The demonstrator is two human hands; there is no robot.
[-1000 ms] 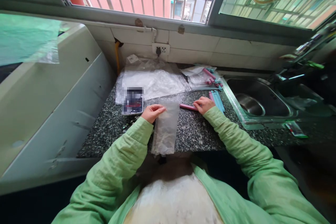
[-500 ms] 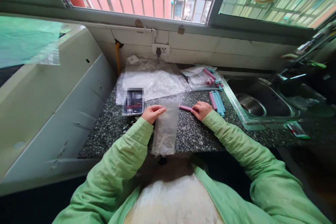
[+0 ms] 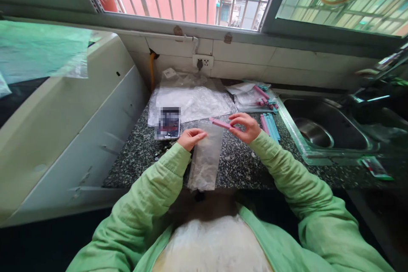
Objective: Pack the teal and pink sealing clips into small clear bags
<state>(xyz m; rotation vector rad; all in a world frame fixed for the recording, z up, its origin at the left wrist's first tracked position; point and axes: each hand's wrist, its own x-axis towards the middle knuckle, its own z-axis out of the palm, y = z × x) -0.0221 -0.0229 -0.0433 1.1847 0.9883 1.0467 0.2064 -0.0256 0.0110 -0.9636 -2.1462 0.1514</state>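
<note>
Two hands: right hand (image 3: 245, 127) pinching pink clip (image 3: 220, 123), left hand (image 3: 190, 138) flat on unlabelled bag (image 3: 205, 157)

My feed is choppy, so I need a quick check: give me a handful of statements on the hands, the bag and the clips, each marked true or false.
1. The right hand holds a pink clip above the counter. True.
2. The left hand rests on the upper end of the clear bag. True.
3. The clear bag lies in the sink. False: it lies on the counter, its lower end hanging over the front edge.
4. The blue clips lie left of the phone. False: they lie to its right, beside the sink.
5. The left hand holds the phone. False: the phone lies on the counter, apart from that hand.
</note>
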